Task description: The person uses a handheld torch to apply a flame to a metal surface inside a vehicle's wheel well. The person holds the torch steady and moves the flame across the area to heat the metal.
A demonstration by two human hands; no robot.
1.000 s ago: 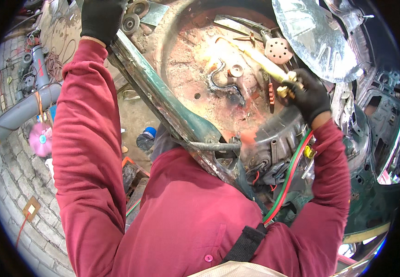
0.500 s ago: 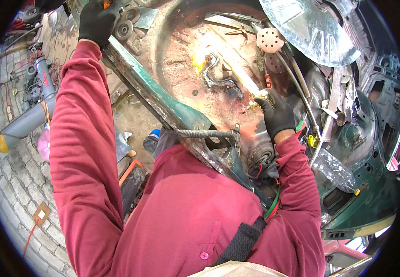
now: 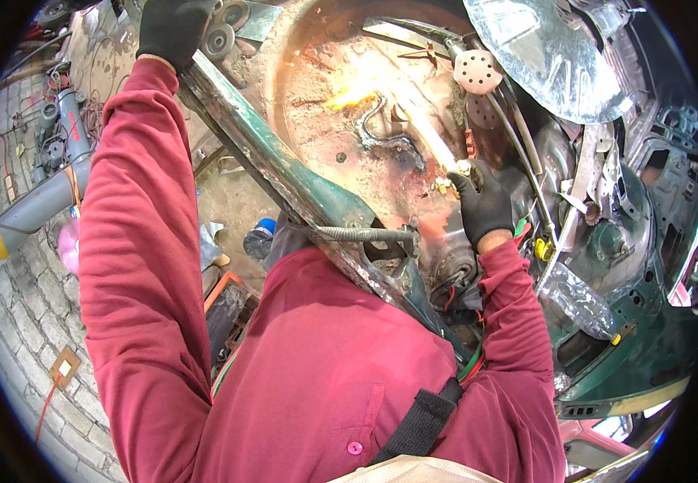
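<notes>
My right hand [image 3: 486, 205], in a black glove, is closed around the brass-fitted end of a gas torch [image 3: 425, 133]. The torch slants up and left, with a bright yellow-white flame [image 3: 354, 95] at its far end. The flame plays over a round, rust-coloured sheet-metal well [image 3: 316, 133]. Beside it a dark, wavy, scorched seam [image 3: 389, 140] runs across the metal. My left hand [image 3: 173, 30], also gloved in black, is at the upper left by the end of a green body rail [image 3: 244, 109]. Its fingers are cut off by the picture's edge or hidden.
Two abrasive discs [image 3: 221, 40] lie near my left hand. At the right are a pink sanding disc [image 3: 476, 72], a shiny metal sheet [image 3: 554, 56] and a clear plastic bottle [image 3: 578, 302]. A grey cylinder [image 3: 39, 201] stands on the paving at left.
The flame looks larger and brighter. An orange item by my left hand has gone out of view. My right hand keeps its hold on the gas torch.
</notes>
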